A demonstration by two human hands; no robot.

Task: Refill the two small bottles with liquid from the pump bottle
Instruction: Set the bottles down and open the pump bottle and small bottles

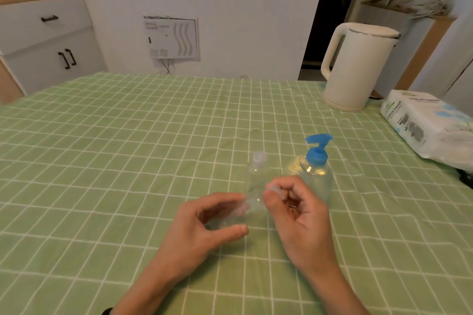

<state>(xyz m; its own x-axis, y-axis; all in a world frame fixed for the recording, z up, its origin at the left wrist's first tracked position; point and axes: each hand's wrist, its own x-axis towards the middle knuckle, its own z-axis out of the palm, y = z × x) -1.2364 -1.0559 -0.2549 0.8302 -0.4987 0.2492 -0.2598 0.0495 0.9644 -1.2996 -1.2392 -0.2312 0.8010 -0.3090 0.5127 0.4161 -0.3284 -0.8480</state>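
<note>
A clear pump bottle (316,176) with a blue pump head stands on the green checked tablecloth (128,161), right of centre. Just left of it stands one small clear bottle (256,174) with its cap on. My left hand (204,227) grips a second small clear bottle (238,215) between curled fingers and thumb, low over the cloth. My right hand (297,210) pinches a small clear cap (275,190) at that bottle's top, in front of the pump bottle. The held bottle is blurred and partly hidden by my fingers.
A white electric kettle (355,66) stands at the back right of the table. A white pack of tissue paper (425,125) lies at the right edge. White cabinets (48,43) are at the far left behind the table.
</note>
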